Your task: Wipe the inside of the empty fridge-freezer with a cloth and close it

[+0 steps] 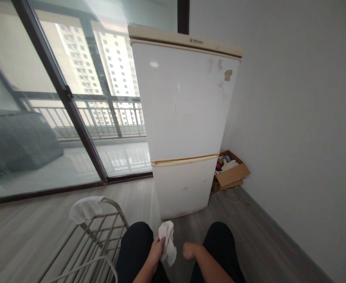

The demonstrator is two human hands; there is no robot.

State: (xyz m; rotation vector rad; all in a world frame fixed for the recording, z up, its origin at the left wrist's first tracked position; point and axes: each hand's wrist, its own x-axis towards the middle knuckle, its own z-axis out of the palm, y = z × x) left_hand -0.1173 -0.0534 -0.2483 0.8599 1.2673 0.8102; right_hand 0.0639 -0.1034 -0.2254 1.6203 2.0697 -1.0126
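Observation:
Between my knees, my left hand (157, 251) is closed on a crumpled white cloth (168, 243), which hangs down from the fingers. My right hand (189, 250) is beside my right knee, a short way from the cloth. It is curled into a fist, and nothing shows in it. In front of both hands stands a tall white refrigerator (184, 106) with two doors, both closed. Its upper door has a brown patch (228, 75) and smudges near the right edge. Dark marks show on the lower door (187, 186).
At my left is a metal rack (102, 232) with another white cloth (86, 207) draped over its end. An open cardboard box (234, 175) full of odds and ends sits between the refrigerator and the wall (293, 118). A cord (233, 195) loops on the floor. Sliding glass doors (69, 94) face a balcony.

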